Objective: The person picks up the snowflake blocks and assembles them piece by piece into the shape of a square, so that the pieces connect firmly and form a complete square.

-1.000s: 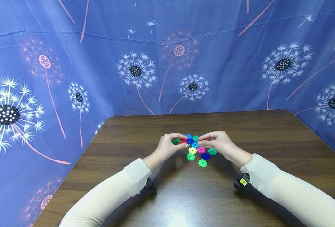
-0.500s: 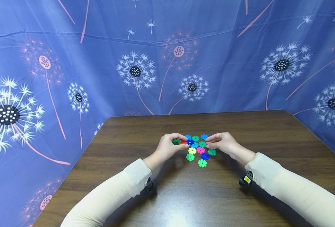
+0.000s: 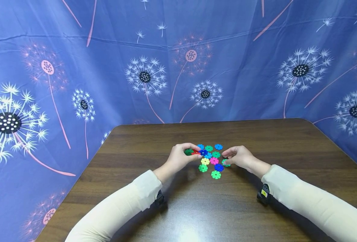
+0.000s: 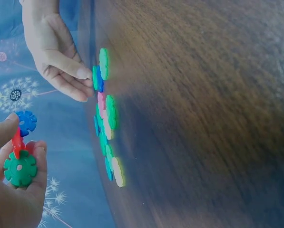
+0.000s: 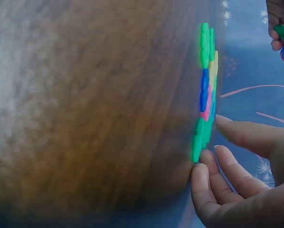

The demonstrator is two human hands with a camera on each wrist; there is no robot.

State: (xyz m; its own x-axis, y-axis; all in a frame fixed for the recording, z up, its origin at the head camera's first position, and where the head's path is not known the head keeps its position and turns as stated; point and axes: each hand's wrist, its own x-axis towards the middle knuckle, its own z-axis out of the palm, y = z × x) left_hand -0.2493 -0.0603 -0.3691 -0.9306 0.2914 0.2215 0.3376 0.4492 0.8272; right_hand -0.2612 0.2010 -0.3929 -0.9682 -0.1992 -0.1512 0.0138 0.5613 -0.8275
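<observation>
- Left hand pinches linked green, red and blue notched plastic discs, red part-hidden!
- Right hand, fingers parted, partly hides a flat green notched disc; touching? Can't tell.

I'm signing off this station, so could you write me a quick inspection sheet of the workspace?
Surface: wood-grain table, shiny toward its near side.
Job's things: joined green, red and blue discs, held; other notched discs lie on the table.
Clutter: nothing seen.
Hands: left hand holds the joined discs; right hand, fingers apart, is at a green disc, contact unclear.
Cables: nothing seen.
Surroundings: blue dandelion-print cloth behind the table.
</observation>
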